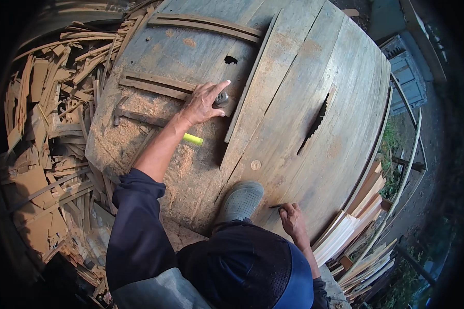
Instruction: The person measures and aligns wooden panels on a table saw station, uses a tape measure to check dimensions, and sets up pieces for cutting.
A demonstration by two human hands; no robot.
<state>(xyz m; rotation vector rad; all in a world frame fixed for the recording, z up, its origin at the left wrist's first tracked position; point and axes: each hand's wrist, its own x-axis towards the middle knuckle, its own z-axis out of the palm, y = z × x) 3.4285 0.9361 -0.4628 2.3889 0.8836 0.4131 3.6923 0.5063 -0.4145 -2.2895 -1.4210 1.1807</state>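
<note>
My left hand reaches over the bench, one finger stretched out, the thumb on the near side. Between them shows a small, shiny dark rounded thing, gripped and partly covered by the hand; its kind is unclear. My right hand, at the lower right, is closed on a thin dark stick-like thing that points left. Beside my left forearm lies a hammer, its handle running behind the arm. A yellow-green cylinder sticks out from under that forearm. A grooved wooden strip ends by my left hand.
The plank bench top has a long jagged slot, a small hole and sawdust. Another grooved strip and a long batten lie on it. Scrap wood fills the left; my grey shoe rests on the planks.
</note>
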